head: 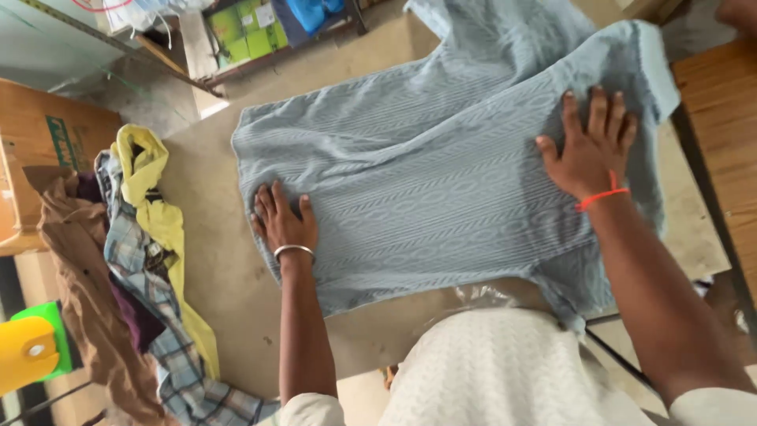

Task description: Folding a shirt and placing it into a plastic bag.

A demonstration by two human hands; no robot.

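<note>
I'm pressing my left hand point(284, 221) and right hand point(591, 146), both spread flat and holding nothing, on the light-blue knit garment point(426, 173) lying on the table point(213, 268). The soft ribbed fabric could bunch or slide under uneven pressure. A clothes pile point(150, 260) is sitting beside my left hand.

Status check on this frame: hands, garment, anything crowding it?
Left hand and right hand flat, open, on light blue knit garment. Garment spread on table. Clothes pile lies left, apart.
</note>
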